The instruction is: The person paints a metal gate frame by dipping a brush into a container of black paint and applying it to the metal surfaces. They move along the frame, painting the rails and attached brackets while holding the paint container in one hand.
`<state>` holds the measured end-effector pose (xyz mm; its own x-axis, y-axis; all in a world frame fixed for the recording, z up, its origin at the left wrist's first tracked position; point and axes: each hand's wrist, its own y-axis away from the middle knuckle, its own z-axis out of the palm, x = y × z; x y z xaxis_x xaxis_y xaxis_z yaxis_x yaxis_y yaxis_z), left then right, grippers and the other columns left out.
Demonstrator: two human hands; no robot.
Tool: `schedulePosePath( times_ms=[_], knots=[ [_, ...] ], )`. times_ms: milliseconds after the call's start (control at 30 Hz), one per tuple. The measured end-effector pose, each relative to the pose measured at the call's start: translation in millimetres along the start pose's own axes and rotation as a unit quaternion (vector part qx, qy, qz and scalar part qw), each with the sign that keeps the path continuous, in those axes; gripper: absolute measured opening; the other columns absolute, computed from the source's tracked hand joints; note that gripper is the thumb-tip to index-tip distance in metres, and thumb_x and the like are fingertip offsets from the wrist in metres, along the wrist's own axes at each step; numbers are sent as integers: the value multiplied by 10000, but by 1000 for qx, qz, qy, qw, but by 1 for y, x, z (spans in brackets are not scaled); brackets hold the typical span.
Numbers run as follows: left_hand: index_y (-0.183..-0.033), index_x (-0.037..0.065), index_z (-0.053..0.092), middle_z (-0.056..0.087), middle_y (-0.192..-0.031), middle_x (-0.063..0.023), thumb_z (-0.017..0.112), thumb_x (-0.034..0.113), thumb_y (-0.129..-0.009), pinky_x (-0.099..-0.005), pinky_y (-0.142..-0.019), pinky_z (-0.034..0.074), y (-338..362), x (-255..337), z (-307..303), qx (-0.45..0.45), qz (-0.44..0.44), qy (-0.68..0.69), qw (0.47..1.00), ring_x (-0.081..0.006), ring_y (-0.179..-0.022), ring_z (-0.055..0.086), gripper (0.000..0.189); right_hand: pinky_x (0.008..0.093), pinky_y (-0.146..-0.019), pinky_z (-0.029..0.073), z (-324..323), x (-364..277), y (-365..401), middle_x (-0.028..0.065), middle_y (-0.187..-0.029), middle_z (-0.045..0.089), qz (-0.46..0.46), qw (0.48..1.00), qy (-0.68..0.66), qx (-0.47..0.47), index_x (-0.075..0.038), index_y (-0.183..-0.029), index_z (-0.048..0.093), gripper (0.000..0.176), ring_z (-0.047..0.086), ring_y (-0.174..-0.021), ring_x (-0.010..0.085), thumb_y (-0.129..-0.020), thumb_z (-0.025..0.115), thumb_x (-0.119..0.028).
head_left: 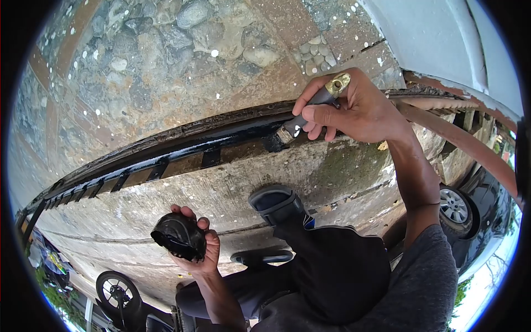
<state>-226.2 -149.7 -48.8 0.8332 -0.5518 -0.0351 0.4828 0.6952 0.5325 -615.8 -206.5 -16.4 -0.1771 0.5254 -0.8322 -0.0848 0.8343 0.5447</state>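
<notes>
My right hand (359, 110) is closed around the handle of a paintbrush (321, 105), its worn yellowish handle end pointing up. The dark bristles rest at a metal rail (221, 134) that is coated in wet, glossy black paint. Short black crossbars (211, 157) stick out from the rail along its lower side, with brown unpainted stretches between them. Lower left, my left hand (204, 249) holds a black paint-smeared container (180, 235) tilted, fingers wrapped around its far side. Dark paint covers its inside.
Above the rail lies a stone-set surface (193, 44) with white paint spots. Below it runs a rough concrete floor (133, 216), where my dark shoe (274, 203) stands. A brown pipe (464, 135) and a car wheel (455, 206) are at right, a motorcycle wheel (118, 293) at lower left.
</notes>
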Motion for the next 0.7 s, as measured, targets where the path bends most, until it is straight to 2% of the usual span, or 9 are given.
schedulePosePath(
  times_ms=[100, 200, 300, 367, 467, 600, 633, 700],
  knots=[
    [-1470, 120, 358, 480, -1439, -153, 522, 405, -993, -533, -949, 521, -5, -5, -5, -26, 21, 9, 999, -405, -1207, 535, 579, 262, -504, 556, -8, 11, 7, 149, -738, 687, 72, 996, 8, 49, 78, -953, 677, 221, 705, -634, 179, -924, 653, -140],
    [-1465, 123, 362, 485, -1434, -152, 530, 404, -991, -529, -946, 523, -8, -6, -5, -23, 16, 10, 1000, -402, -1207, 535, 576, 263, -497, 553, -8, 9, 8, 146, -718, 681, 58, 992, -54, 99, 89, -924, 672, 213, 703, -618, 184, -925, 629, -120],
    [-1465, 178, 404, 498, -1449, -66, 613, 244, -950, -467, -925, 529, -11, -4, 3, 0, -21, -3, 1000, -339, -1202, 540, 560, 259, -491, 550, -3, 22, 5, 150, -723, 682, 75, 991, -70, 84, 87, -908, 670, 222, 700, -608, 181, -924, 627, -131],
    [-1465, 177, 405, 500, -1447, -67, 611, 246, -952, -464, -924, 528, -10, -2, 3, -7, -19, -8, 1000, -340, -1203, 540, 557, 254, -486, 550, -7, 23, 2, 150, -719, 678, 109, 989, -36, 93, 87, -905, 662, 228, 699, -606, 177, -923, 630, -138],
    [-1465, 173, 406, 500, -1446, -68, 609, 249, -954, -461, -921, 527, -10, -1, 5, -8, -22, -10, 1000, -339, -1200, 540, 555, 255, -480, 548, 1, 18, -1, 145, -707, 671, 76, 983, -115, 125, 79, -896, 659, 216, 695, -599, 173, -921, 616, -131],
    [-1466, 169, 405, 501, -1446, -69, 611, 251, -953, -461, -915, 529, -10, 1, 9, -4, -23, -11, 1000, -337, -1192, 542, 559, 256, -472, 548, -7, 25, -8, 144, -688, 671, 126, 989, -20, 76, 69, -910, 663, 198, 678, -553, 166, -911, 620, -125],
    [-1466, 170, 406, 502, -1445, -69, 612, 252, -953, -461, -915, 529, -9, 2, 9, -5, -18, -15, 1000, -336, -1190, 543, 559, 256, -468, 547, -8, 21, -8, 142, -672, 666, 116, 987, -19, 111, 66, -891, 660, 198, 671, -538, 161, -913, 610, -125],
    [-1465, 172, 407, 503, -1443, -70, 615, 254, -951, -461, -913, 530, -8, 4, 8, -6, -14, -22, 1000, -335, -1186, 544, 560, 257, -462, 542, -3, 20, -9, 139, -664, 661, 98, 989, -56, 95, 64, -875, 660, 201, 668, -534, 157, -913, 604, -125]
  ],
)
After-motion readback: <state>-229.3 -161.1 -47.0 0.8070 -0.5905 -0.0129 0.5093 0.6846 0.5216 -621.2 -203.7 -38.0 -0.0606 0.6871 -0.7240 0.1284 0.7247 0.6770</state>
